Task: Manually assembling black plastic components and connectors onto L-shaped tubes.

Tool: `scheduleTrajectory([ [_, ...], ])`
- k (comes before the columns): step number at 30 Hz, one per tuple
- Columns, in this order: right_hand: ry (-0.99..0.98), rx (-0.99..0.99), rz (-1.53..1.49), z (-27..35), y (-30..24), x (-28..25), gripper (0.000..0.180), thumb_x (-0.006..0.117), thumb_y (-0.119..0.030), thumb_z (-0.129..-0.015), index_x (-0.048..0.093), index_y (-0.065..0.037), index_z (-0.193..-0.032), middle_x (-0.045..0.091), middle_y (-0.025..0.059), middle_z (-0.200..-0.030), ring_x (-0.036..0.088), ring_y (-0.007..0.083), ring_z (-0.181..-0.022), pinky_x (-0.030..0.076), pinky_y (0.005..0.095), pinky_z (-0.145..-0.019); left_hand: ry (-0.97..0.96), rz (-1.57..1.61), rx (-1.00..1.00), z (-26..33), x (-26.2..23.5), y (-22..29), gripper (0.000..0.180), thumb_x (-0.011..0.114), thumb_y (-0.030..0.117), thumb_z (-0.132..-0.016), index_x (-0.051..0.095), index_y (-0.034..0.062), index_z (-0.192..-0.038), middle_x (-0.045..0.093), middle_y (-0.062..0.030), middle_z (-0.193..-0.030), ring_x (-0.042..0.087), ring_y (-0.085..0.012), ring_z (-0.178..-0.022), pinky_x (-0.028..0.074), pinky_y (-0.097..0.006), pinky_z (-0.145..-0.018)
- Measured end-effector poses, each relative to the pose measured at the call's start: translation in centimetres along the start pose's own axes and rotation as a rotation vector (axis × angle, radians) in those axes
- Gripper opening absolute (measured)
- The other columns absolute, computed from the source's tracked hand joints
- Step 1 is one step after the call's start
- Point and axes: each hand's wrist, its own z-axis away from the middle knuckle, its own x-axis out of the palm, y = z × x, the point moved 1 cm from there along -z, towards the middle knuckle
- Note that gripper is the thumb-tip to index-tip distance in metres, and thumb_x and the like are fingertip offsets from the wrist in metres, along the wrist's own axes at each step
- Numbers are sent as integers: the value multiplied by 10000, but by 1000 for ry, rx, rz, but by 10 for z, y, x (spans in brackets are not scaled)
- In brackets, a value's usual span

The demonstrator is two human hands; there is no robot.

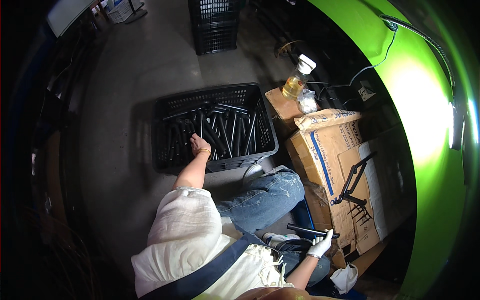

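Black rods [220,127] filled the crate [260,107] where my bare left hand [200,146] reached, fingers curled on one, while my gloved right hand [320,246] held another [310,231] beside it.

A black metal rod [310,231] lies level across the gloved right grip [320,246], while more black rods [225,131] fill the black crate [220,95] under the bare left grip [200,146].

A workshop or small factory floor: bare grey concrete floor [130,75]; black slatted plastic crate [260,107] filled with black metal rods [225,130]; stacked empty black crates [215,25] beyond; worn brown cardboard cartons [325,165]; clear bottle of yellow oil [297,80]; bright green curved machine housing [425,125] with a flexible work lamp [456,125]
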Motion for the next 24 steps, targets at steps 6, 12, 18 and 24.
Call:
scheduleTrajectory([
  [6,-4,-14,-18,0,1,-2,353,655,-549,-857,599,-200,-857,333,-101,-573,282,37,-456,165,230,-434,131,-188,760,20,-15,25,545,674,189,-823,481,177,-1332,456,-75,-1329,354,-309,-1310,235,-546,-1120],
  [12,-2,-12,-14,-3,2,0,350,656,-543,-859,596,-198,-857,325,-103,-563,275,36,-449,165,227,-428,-430,-539,781,15,0,14,309,601,354,-894,724,101,-1021,580,-71,-1299,390,-273,-1327,291,-449,-1124],
  [18,19,-7,-17,-1,0,3,351,658,-538,-861,597,-192,-862,328,-104,-558,277,35,-444,168,225,-423,-469,-488,680,19,2,30,372,614,356,-892,652,56,-1110,582,-103,-1296,517,-299,-1237,431,-433,-1011],
  [24,-26,1,-18,-9,3,6,348,653,-517,-875,606,-172,-870,362,-95,-555,281,42,-432,164,231,-418,-428,-129,325,35,59,57,1028,802,303,-759,146,109,-1526,315,-165,-1498,428,-369,-1329,411,-441,-1081],
])
